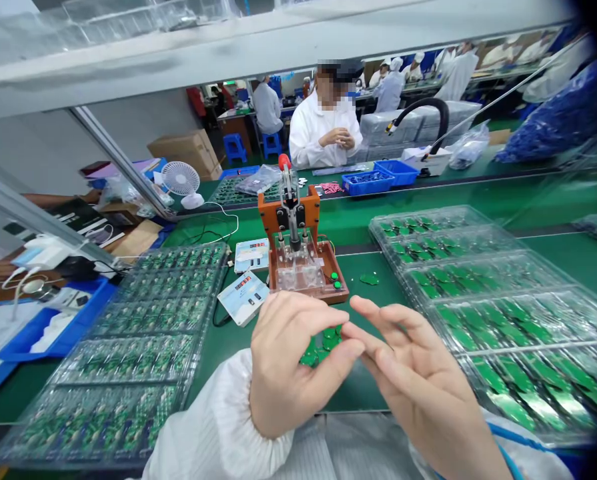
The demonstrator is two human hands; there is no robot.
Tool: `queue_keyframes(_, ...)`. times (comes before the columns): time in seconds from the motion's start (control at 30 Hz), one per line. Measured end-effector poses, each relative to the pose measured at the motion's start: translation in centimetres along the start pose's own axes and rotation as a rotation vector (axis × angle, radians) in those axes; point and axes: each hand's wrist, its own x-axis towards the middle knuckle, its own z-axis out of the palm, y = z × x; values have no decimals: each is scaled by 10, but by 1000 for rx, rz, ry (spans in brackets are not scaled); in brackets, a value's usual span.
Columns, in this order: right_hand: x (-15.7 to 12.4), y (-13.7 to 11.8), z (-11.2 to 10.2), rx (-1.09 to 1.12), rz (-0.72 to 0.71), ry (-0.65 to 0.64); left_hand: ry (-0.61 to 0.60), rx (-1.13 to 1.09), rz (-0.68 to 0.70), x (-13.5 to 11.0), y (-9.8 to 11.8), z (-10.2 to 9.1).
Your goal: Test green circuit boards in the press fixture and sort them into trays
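Note:
My left hand [291, 363] and my right hand [408, 373] meet close in front of me over the green bench. Their thumbs and forefingers pinch together on a small green circuit board piece [328, 339]; more small green pieces [311, 357] show under my left fingers. Just beyond stands an orange test fixture [303, 257] with a red-knobbed lever [284, 162] and a clear plate. One loose green board [369, 279] lies on the bench right of the fixture.
Clear trays of green boards lie at the left [143, 347] and right [483, 293]. Two small meter boxes [243, 297] sit left of the fixture. A blue bin [53, 333], a white fan [181, 180] and a co-worker in white [323, 130] lie beyond.

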Motion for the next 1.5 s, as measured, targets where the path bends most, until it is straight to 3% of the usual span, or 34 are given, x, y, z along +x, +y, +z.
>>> queue_keyframes(0.27,-9,4,-3,-96,-91,-2,44,-32,62,-1,0,1)
queue_keyframes(0.37,-13,9,-7,-132,-117,1,25,-99,5,1,-1,0)
queue_keyframes(0.5,-8,16,-11,-132,-99,9,-54,-295,-164,-1,-11,2)
queue_keyframes(0.6,2,26,-19,-104,-39,-9,-127,-456,-362,-15,-31,9)
queue_keyframes(0.7,11,42,-42,-135,-10,61,-196,-551,-634,-46,-63,15)
queue_keyframes(0.8,14,63,-81,-327,18,197,-198,-417,-771,-90,-97,10)
queue_keyframes(0.93,10,89,-129,-809,79,168,-318,-97,-675,-136,-127,-8)
queue_keyframes(1.07,12,106,-144,-1189,-20,4,-469,40,-500,-152,-132,-17)
queue_keyframes(1.23,27,115,-144,-1356,-75,-109,-551,158,-439,-156,-128,-13)
queue_keyframes(1.5,38,109,-150,-1407,-12,-174,-626,243,-392,-164,-128,-13)
